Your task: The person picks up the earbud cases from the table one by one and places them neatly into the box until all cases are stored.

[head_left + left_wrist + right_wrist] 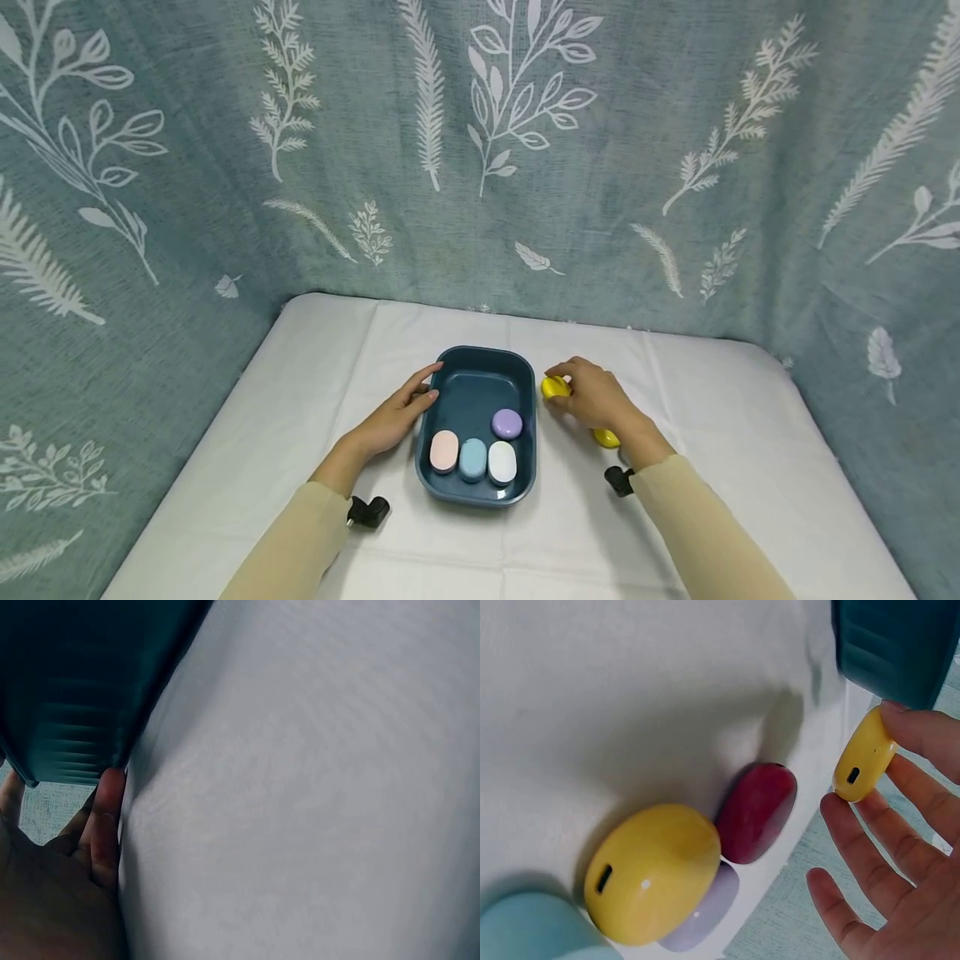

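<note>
My right hand (600,402) pinches a small yellow earbud charging case (864,757) between thumb and fingertips, just beyond the right rim of a dark blue tray (474,396). A charging slot shows on the case's end. At the tray's left side, my left hand (390,423) touches the wall with extended fingers. Inside the tray's near half stand a pink case (444,450), a blue case (472,460) and a white case (502,463) in a row. A round purple case (507,424) lies behind the white one.
Under my right forearm, another yellow case (656,874) rests on the white cloth (555,542) beside a dark red case (759,814), a lilac case (705,911) and a light blue one (536,930). A leaf-patterned curtain (420,233) encloses the table.
</note>
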### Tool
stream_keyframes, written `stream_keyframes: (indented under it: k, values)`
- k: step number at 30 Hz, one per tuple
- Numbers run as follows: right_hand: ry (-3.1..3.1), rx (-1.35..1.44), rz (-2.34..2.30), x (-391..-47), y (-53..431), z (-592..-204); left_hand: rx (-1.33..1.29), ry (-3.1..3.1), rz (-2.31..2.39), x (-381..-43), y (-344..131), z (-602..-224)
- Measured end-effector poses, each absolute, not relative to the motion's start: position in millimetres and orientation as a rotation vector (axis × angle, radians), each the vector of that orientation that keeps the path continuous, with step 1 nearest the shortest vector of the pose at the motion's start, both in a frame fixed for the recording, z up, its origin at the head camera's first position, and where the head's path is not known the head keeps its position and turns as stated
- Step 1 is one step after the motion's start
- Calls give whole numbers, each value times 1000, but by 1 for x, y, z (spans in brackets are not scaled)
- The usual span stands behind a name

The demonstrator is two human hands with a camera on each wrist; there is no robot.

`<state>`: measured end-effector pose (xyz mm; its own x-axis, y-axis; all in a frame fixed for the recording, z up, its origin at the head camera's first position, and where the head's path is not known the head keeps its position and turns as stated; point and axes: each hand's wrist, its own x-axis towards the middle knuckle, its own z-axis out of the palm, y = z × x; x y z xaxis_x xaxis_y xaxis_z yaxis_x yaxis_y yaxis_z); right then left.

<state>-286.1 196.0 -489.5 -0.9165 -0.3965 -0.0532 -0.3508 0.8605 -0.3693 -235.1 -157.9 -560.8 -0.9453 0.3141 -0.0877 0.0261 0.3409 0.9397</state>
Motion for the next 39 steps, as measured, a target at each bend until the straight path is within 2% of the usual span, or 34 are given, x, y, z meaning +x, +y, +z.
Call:
stream_keyframes:
  k: [12,21,39]
  values:
    - [2906,-630,-602,-279,197,-465,308,2356,1640,-237,-160,-562]
    - [2931,-762,-669,-267,180,-444,304,2348,1652,-238,-160,-562]
    - [2849,-936,-659,-255,147,-439,300,2352,1635,-236,-158,-559]
